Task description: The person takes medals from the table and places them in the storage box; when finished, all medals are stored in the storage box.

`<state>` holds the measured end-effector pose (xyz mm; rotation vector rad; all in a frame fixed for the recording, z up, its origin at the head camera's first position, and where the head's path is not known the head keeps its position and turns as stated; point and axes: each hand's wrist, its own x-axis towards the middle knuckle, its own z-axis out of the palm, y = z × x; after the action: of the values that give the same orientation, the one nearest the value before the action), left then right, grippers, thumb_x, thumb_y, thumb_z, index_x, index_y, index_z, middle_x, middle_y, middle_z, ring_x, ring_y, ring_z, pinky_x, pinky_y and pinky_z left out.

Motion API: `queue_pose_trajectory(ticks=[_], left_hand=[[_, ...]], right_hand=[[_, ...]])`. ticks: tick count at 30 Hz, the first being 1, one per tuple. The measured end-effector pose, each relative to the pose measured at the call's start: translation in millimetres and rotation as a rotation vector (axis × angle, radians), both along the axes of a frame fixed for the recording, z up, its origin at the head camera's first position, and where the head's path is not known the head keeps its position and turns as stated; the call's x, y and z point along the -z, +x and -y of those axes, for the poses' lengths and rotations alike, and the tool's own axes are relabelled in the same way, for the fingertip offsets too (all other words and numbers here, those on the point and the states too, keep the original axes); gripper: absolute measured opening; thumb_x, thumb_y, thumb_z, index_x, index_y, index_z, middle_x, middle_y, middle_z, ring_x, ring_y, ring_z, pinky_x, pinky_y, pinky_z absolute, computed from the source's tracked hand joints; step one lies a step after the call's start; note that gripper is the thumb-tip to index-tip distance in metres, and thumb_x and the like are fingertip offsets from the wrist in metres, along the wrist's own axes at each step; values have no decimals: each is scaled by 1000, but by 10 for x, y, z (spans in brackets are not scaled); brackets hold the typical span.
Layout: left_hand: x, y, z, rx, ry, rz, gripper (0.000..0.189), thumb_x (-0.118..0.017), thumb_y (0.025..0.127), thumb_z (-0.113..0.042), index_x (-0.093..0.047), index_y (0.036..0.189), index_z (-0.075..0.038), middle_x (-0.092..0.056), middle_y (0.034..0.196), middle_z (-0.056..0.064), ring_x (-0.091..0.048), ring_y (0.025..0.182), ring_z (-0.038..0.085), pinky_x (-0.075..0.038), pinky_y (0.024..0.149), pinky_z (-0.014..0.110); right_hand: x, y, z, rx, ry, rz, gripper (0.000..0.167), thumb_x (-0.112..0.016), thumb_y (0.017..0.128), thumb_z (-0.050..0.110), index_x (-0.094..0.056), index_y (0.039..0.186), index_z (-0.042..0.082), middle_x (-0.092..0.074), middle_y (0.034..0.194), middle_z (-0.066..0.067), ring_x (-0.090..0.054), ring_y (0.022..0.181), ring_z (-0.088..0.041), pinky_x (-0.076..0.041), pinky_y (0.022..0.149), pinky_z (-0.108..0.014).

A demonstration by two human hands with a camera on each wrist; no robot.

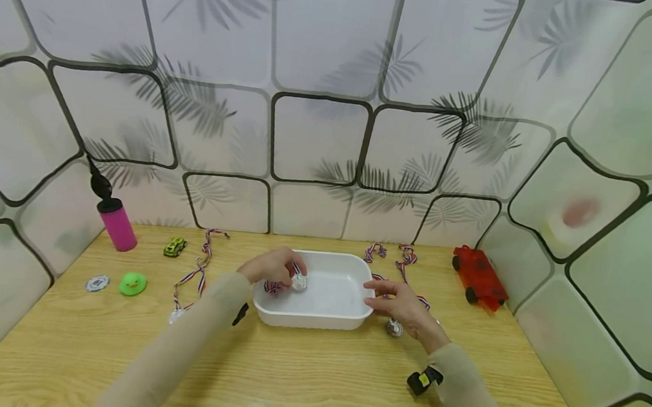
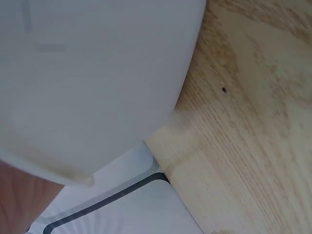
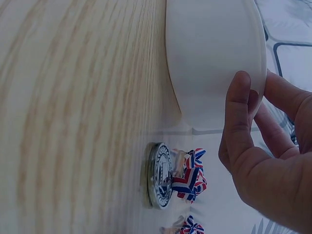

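Note:
A white rectangular tray [image 1: 308,320] stands mid-table. Over its left part my left hand [image 1: 275,267] pinches the striped ribbon of a silver medal [image 1: 299,282], which hangs inside the tray. Below that hand, a bunched red, white and blue ribbon [image 1: 274,287] lies in the tray. My right hand [image 1: 406,309] holds the tray's right rim, with a fingertip [image 3: 239,85] against the outer wall in the right wrist view. Beneath this hand, another silver medal [image 3: 161,175] lies on the table beside its ribbon. The left wrist view shows mainly the tray's outer wall [image 2: 97,87].
Left of the tray lie a ribboned medal [image 1: 177,315], a green toy car [image 1: 175,246], a green duck [image 1: 133,283], a poker chip [image 1: 97,283] and a pink cylinder [image 1: 117,227]. Ribbons [image 1: 406,257] and a red toy car [image 1: 479,278] are at right. Patterned walls enclose the table.

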<state>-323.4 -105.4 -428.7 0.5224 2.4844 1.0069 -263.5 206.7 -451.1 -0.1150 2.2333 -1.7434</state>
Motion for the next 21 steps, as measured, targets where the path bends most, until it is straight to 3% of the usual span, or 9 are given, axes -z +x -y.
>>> queue_pose_trajectory(ticks=[9,17,21], left_hand=[[55,13,-53,-42,-58,4,34,-65,76,15,-71,100,-8,-56,72,3,-54,56,14,-48,49,25],[55,22,-76,31,-185,-113,30,-72,73,9,-75,93,-13,-58,71,-2,-47,49,9,-40,42,20],[54,15,-78,51,-204,-127,31,-73,72,10,-76,91,-15,-59,73,-2,-48,51,8,-40,43,19]], right_hand=[[1,-7,-4,-4,9,-1,43,-71,89,7,-59,129,-4,-50,98,-7,-56,85,-16,-60,84,-39],[-5,-5,-1,0,14,-2,43,-71,89,8,-60,129,-4,-50,98,-7,-56,85,-16,-60,84,-39],[-8,-3,-4,4,13,0,43,-71,89,8,-59,129,-4,-50,98,-7,-56,85,-16,-60,83,-38]])
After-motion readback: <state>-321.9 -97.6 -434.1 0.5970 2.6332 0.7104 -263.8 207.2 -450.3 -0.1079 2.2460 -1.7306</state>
